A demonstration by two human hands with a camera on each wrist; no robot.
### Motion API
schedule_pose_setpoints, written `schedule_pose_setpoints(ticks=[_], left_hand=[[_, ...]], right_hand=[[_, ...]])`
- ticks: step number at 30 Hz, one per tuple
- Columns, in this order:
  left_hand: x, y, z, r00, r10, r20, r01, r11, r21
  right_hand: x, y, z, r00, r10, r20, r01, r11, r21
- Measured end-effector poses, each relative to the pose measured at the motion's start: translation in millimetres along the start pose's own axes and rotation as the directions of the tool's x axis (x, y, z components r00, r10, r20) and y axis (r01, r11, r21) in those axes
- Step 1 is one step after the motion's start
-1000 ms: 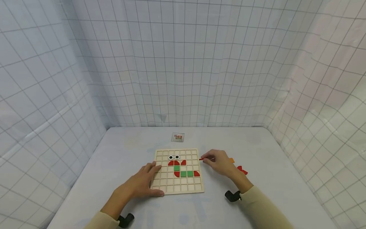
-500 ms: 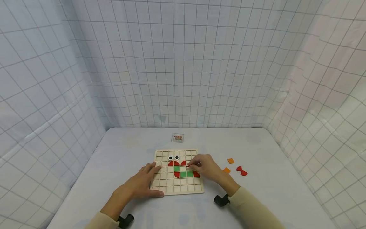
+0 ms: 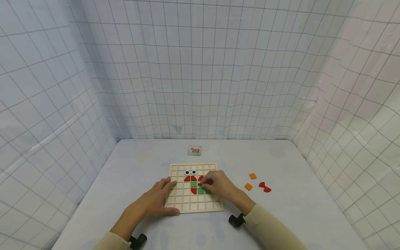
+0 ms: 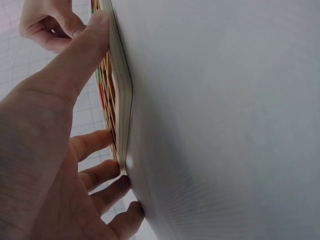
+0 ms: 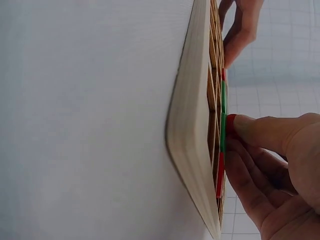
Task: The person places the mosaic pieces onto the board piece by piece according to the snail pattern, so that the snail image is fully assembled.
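Observation:
A pale wooden grid board (image 3: 204, 210) lies flat on the table, with red quarter-circle tiles (image 3: 193, 191), green square tiles (image 3: 193, 184) and two white eye discs (image 3: 190, 172) in its cells. My left hand (image 3: 153, 199) rests along the board's left side, fingers spread over that edge and the thumb at the near left corner. Over the right half of the board, my right hand (image 3: 220, 184) pinches a red quarter-circle tile (image 5: 230, 124) between thumb and fingers. That tile is right at the grid, just beside the green tiles. The right hand hides some cells behind it.
Two orange square tiles (image 3: 248, 186) and two red quarter-circle tiles (image 3: 265, 187) lie on the table right of the board. A small picture card (image 3: 194, 150) lies beyond the board. White grid-patterned curtains (image 3: 200, 69) enclose the table's back and sides.
My right hand has carried the red quarter-circle tile leftward from beside the board to over its cells. My left hand has stayed on the board's edge.

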State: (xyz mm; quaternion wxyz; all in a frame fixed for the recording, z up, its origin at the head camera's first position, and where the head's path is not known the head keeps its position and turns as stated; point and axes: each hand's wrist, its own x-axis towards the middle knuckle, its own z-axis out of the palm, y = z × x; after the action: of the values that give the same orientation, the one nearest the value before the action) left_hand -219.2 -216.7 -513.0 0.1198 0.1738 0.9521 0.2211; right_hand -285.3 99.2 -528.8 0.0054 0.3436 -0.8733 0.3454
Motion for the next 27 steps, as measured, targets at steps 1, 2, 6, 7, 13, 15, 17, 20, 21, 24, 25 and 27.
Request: schedule_pose_setpoints(ticks=[1, 2, 6, 7, 13, 15, 17, 20, 21, 24, 25, 27], left_hand=[[0.1, 0.0, 0.2, 1.000, -0.001, 0.000, 0.001, 1.000, 0.001], [0.1, 0.1, 0.2, 1.000, -0.002, 0.000, 0.002, 1.000, 0.002], [0.9, -1.0, 1.3, 1.000, -0.004, -0.006, 0.004, 1.000, 0.014], [1.0, -1.3, 1.6, 1.000, -0.004, -0.008, 0.005, 1.000, 0.019], [0.3, -0.6, 1.2, 1.000, -0.005, -0.011, 0.006, 1.000, 0.025], [0.2, -0.2, 0.7, 1.000, -0.001, -0.009, 0.002, 1.000, 0.024], [0.3, 0.0, 0.4, 1.000, 0.000, -0.008, 0.000, 1.000, 0.026], [1.1, -0.8, 0.7, 1.000, -0.002, -0.007, 0.002, 0.999, 0.032], [1.3, -0.9, 0.5, 1.000, -0.002, -0.008, 0.002, 0.999, 0.034], [1.4, -2.2, 1.3, 1.000, -0.006, -0.009, 0.007, 0.999, 0.035], [1.5, -2.3, 1.4, 1.000, -0.006, -0.009, 0.006, 0.999, 0.035], [1.0, -2.0, 1.2, 1.000, -0.003, -0.006, 0.003, 0.999, 0.033]], right_hand=[[0.0, 0.5, 0.4, 1.000, 0.000, 0.004, 0.000, 1.000, -0.008], [-0.1, 0.8, 0.7, 1.000, 0.000, 0.008, 0.000, 1.000, -0.016], [0.1, 2.0, 1.4, 1.000, -0.004, 0.020, 0.005, 0.999, -0.037], [0.3, 1.7, 1.4, 1.000, -0.003, 0.024, 0.004, 0.999, -0.037], [1.9, 1.1, 1.7, 0.999, -0.008, 0.049, 0.011, 0.998, -0.060], [2.7, 1.2, 2.1, 0.998, -0.011, 0.054, 0.015, 0.997, -0.073], [3.4, 1.1, 2.5, 0.998, -0.008, 0.059, 0.013, 0.997, -0.081], [4.1, 0.4, 2.2, 0.998, -0.003, 0.062, 0.009, 0.996, -0.092], [4.3, 0.2, 2.0, 0.998, -0.006, 0.062, 0.012, 0.995, -0.097], [4.7, -0.8, 1.4, 0.998, -0.010, 0.061, 0.017, 0.994, -0.110], [4.7, -0.8, 1.5, 0.998, -0.014, 0.059, 0.021, 0.993, -0.115], [4.6, -0.7, 1.7, 0.998, -0.012, 0.057, 0.019, 0.992, -0.124]])
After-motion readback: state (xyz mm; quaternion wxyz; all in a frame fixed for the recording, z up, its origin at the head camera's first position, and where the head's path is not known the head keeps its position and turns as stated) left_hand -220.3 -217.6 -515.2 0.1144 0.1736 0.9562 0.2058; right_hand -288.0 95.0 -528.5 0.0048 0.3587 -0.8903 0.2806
